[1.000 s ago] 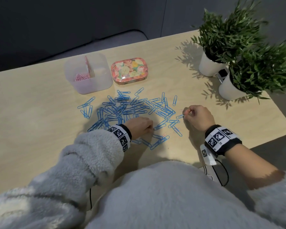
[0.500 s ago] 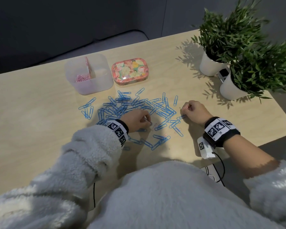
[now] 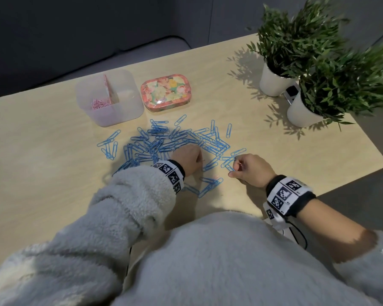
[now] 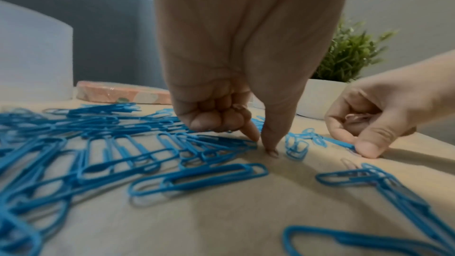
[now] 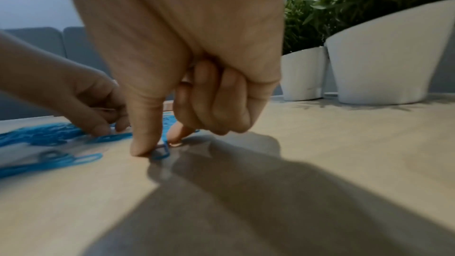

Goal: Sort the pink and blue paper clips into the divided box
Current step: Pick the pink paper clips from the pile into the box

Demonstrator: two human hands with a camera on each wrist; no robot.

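While pink clips point(image 3: 100, 104) already lie in the divided box's point(image 3: 128, 111) left compartment, blue paper clips point(image 3: 164, 140) are scattered near it. 1 blue clip point(image 5: 161, 152) is pinched by the right hand point(image 3: 251, 170); another is pinched at by the left hand point(image 3: 188, 159), apparently for collecting.

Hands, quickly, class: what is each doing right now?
Left hand: pinching at the tabletop, nothing visibly held.
Right hand: pinching a thin blue wire paper clip.

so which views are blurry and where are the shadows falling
Head view: mostly sharp, the right plant smeared at the frame edge, plant shadows thrown left on the table. Left wrist: near blue clips soft, background blurred. Right wrist: blurred throughout, a big dark shadow of the right hand across the table.
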